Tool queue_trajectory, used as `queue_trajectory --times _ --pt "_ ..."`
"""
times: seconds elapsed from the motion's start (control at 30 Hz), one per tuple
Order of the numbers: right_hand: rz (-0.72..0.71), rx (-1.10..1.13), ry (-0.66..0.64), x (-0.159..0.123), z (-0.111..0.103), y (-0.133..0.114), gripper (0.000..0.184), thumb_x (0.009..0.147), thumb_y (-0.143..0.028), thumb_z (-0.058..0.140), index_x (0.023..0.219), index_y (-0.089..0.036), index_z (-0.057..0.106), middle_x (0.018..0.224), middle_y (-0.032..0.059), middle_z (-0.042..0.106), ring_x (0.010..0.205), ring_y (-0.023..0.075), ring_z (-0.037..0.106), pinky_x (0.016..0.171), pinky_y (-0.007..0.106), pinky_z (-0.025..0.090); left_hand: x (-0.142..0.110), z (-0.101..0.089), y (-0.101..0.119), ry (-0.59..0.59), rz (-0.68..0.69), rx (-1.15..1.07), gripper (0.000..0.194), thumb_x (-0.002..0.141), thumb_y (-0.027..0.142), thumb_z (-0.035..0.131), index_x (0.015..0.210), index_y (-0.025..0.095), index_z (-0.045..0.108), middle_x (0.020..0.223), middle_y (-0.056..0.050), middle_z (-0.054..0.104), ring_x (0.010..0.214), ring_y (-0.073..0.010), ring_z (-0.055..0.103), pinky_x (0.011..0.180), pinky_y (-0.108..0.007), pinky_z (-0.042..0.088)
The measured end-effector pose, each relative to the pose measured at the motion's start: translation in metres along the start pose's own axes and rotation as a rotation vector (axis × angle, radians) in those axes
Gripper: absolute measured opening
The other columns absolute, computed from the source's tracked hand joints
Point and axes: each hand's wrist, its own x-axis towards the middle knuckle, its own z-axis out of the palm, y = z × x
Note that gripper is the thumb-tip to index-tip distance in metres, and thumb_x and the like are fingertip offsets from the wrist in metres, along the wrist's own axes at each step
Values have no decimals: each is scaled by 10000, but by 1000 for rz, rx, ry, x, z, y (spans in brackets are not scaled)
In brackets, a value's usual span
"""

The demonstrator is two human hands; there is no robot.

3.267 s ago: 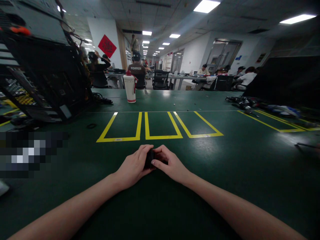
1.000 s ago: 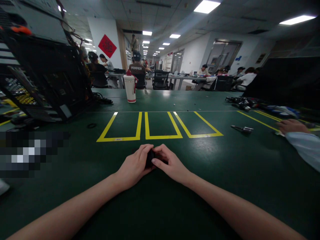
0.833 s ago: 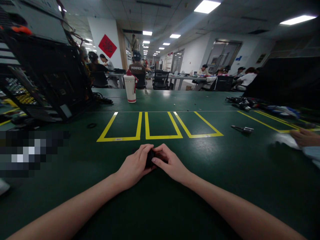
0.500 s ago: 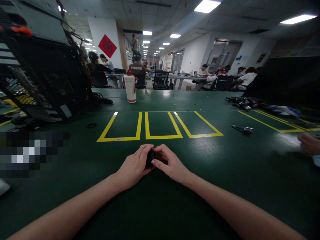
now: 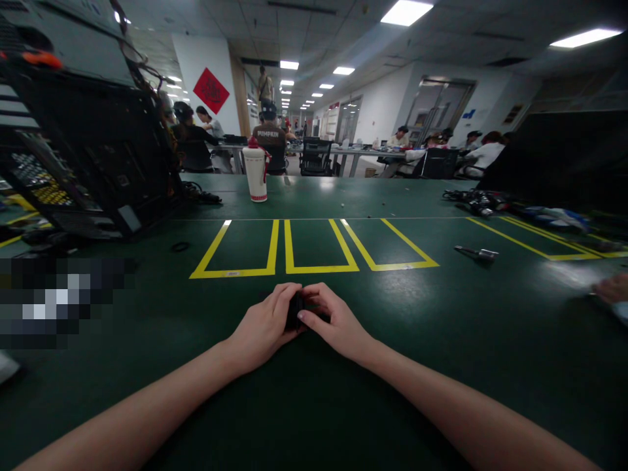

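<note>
A small dark block-like object (image 5: 294, 313) sits between my hands, low over the green table (image 5: 314, 405); its kind cannot be made out. My left hand (image 5: 267, 319) is wrapped around its left side and top. From the right, my right hand (image 5: 333, 322) grips it with the thumb in front and curled fingers behind. Most of the object is hidden by the fingers. Just beyond the hands lie three frames of yellow tape (image 5: 321, 269) on the tabletop.
At the left stands an opened computer case (image 5: 93, 150) with cables. A white bottle with a red lid (image 5: 256, 173) stands further back. To the right lie a metal tool (image 5: 475, 253), a pile of cables (image 5: 478, 199) and another person's hand (image 5: 613, 289). A black ring (image 5: 180, 246) lies left.
My hands and the dark object have stayed practically still. The other person's hand at the right edge has shifted slightly to the right and down.
</note>
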Motion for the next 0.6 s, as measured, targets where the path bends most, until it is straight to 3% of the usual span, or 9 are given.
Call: queue_trajectory --times 0.6 --pt "-24 16 -7 1 1 3 175 790 -225 520 961 -222 484 958 13 485 896 147 516 796 333 483 0 0 1 17 21 2 617 753 243 549 1240 227 170 1227 -86 375 1034 -229 504 794 -395 477"
